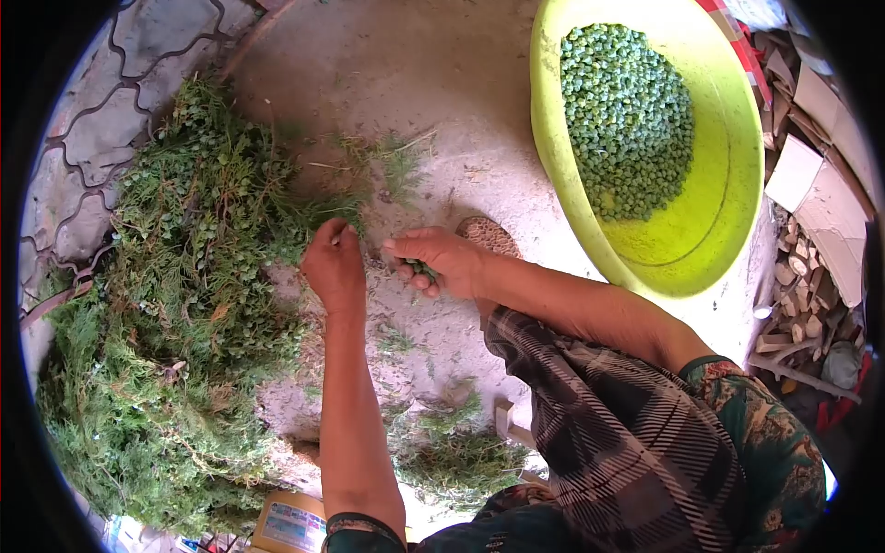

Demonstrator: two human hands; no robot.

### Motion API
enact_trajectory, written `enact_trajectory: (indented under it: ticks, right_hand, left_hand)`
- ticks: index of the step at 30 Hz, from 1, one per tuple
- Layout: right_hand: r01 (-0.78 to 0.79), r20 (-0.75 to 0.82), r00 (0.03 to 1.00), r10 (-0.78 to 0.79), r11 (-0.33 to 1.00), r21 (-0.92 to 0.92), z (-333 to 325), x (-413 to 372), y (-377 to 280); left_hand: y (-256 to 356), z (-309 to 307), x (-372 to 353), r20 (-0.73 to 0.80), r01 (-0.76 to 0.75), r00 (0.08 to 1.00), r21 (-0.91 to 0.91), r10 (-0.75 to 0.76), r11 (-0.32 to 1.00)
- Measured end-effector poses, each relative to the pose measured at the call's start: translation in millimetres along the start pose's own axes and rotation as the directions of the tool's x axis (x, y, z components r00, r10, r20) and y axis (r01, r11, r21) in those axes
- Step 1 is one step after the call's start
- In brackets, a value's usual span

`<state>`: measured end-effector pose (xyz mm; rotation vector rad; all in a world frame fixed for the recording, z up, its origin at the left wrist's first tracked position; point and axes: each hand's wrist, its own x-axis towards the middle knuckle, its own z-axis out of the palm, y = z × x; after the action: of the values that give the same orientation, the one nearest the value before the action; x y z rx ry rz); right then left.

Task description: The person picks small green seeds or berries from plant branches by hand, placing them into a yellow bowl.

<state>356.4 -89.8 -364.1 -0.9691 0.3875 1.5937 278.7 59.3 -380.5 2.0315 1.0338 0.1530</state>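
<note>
My left hand is closed in a pinch beside the heap, with a feathery evergreen sprig at its fingertips; part of the grip is hidden. Just to the right, my right hand curls around several small green cones, its thumb stretched toward the left hand. A large heap of cut evergreen branches with small cones among the foliage lies left of both hands. On the right, a yellow-green basin stands tilted in view, holding a mass of loose green cones.
Loose sprigs lie on the concrete floor, and a smaller pile of branches is near my legs. A yellow container stands at the bottom. Cardboard and chopped wood are beyond the basin.
</note>
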Motion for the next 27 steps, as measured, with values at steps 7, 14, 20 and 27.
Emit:
enact_trajectory:
  ticks: [7, 14, 20, 27]
  right_hand:
    - [0.043, -0.078, 0.996, -0.038, 0.997, 0.062, -7.4, 0.3, 6.1]
    - [0.113, -0.094, 0.989, -0.114, 0.994, -0.011, -0.7, -1.7, 0.3]
    - [0.248, -0.122, 0.962, -0.245, 0.969, 0.016, 2.1, 1.9, -12.4]
    - [0.422, 0.084, 0.906, -0.414, 0.883, -0.203, 26.9, -4.6, -16.7]
  left_hand:
    - [10.9, -5.1, -8.1, 0.125, -0.099, 0.990, 0.221, 0.072, 0.970]
    - [13.2, -2.5, 25.8, 0.149, -0.207, 0.978, 0.648, 0.144, 0.733]
    - [-12.3, -21.9, 7.6, 0.135, -0.194, 0.967, -0.157, 0.216, 0.968]
    - [9.7, -35.7, -12.4, 0.163, -0.115, 0.977, -0.128, 0.135, 0.985]
